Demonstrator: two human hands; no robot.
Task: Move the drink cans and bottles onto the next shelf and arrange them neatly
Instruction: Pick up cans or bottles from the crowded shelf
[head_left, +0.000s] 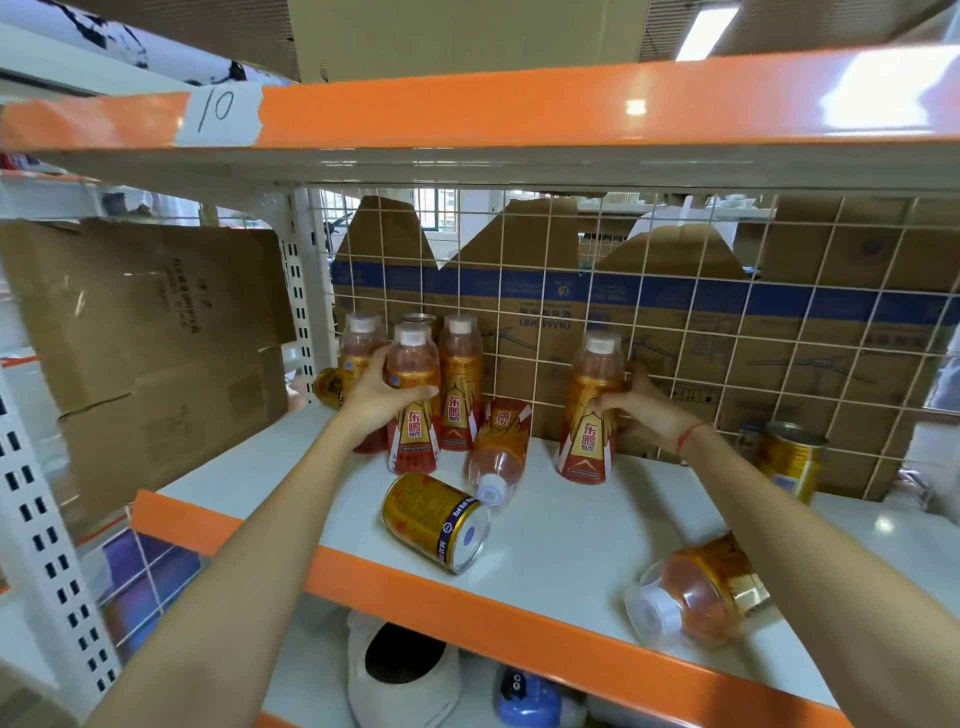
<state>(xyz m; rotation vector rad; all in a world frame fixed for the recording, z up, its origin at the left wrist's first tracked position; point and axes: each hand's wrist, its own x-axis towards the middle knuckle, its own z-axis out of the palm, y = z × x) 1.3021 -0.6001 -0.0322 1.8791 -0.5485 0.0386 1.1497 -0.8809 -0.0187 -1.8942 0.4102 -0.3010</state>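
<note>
- the white shelf (571, 525) with its orange front edge carries the drinks; every place below is given relative to the wire mesh back (675, 332) of that shelf
- the left hand (382, 395) has its fingers curled round the shoulder of an upright front bottle (413, 410) at the mesh's left end; its grip is closed on that bottle
- close behind it, against the mesh, stand a second bottle (460, 382) and a third bottle (361, 343), with the top of a can (418, 318) showing between their caps; a gold can (328, 387) lies just left of them
- the right hand (641, 402) wraps the middle of a separate upright bottle (592, 410) standing just in front of the mesh, further right; thumb in front, fingers behind, so this grip too is closed on its bottle; a red cord circles the wrist
- between the two held bottles a tipped bottle (501, 452) lies with its cap pointing away from the mesh
- a fallen can (436, 522) lies on its side near the orange edge, well clear of the mesh
- another fallen bottle (691, 592) lies by the front edge under the right forearm
- an upright gold can (792, 460) stands against the mesh at the right
</note>
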